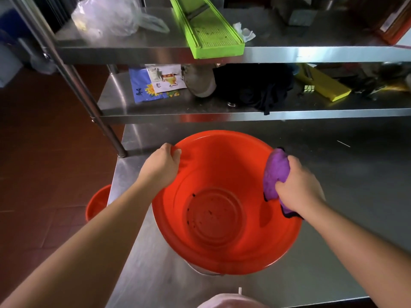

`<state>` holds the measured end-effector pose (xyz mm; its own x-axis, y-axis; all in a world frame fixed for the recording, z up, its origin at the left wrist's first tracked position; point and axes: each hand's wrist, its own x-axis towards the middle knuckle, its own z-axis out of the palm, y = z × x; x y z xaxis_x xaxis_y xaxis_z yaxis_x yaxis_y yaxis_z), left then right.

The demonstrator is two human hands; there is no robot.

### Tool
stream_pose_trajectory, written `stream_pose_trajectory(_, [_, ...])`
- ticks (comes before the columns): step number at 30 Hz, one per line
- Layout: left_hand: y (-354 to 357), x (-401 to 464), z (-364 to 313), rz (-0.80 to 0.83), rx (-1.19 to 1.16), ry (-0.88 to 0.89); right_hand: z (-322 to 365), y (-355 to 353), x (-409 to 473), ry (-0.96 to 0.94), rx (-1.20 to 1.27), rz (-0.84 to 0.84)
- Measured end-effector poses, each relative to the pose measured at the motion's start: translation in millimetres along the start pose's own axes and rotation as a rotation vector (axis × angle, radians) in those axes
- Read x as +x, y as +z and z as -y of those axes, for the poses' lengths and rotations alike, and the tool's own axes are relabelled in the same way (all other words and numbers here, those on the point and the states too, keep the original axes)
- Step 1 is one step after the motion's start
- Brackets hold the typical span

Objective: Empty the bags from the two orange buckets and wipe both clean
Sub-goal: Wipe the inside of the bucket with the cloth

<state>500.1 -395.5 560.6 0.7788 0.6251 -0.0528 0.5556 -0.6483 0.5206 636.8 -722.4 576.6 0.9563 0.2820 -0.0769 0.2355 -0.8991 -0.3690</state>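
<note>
An orange bucket stands on the steel table, with no bag inside and dark specks on its bottom. My left hand grips the bucket's left rim. My right hand holds a bunched purple cloth against the inside of the right rim. A second orange bucket sits on the floor to the left, mostly hidden by the table edge and my left arm.
A steel rack rises behind the bucket. Its lower shelf carries paper packets, a cap, dark fabric and a yellow slicer. The upper shelf holds a green slicer and a clear plastic bag. Red tiled floor lies left.
</note>
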Motion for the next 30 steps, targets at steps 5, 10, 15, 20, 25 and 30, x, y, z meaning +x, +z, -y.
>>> stream_pose_trajectory(5, [-9.4,-23.1,6.9,0.042,0.213,0.361,13.5,-3.6,34.8,-0.159,-0.078,0.013])
stream_pose_trajectory(10, [-15.6,-33.5,1.1,0.077,0.363,0.432,44.5,-6.7,73.6,-0.446,-0.184,0.083])
stream_pose_trajectory(15, [-11.3,-42.6,-4.6,0.042,0.356,0.32,45.0,-2.1,76.1,-0.425,-0.234,0.072])
stream_pose_trajectory(20, [-8.2,-41.3,-5.2,0.032,0.34,0.3,26.4,-6.2,35.7,-0.185,-0.132,0.103])
stream_pose_trajectory(25, [-5.5,-39.5,-4.5,-0.003,0.322,0.307,10.6,-4.6,-24.2,0.033,-0.172,0.144])
stream_pose_trajectory(30, [-7.2,-50.0,-15.0,-0.002,0.317,0.254,14.2,-4.3,-13.9,0.016,-0.12,0.045])
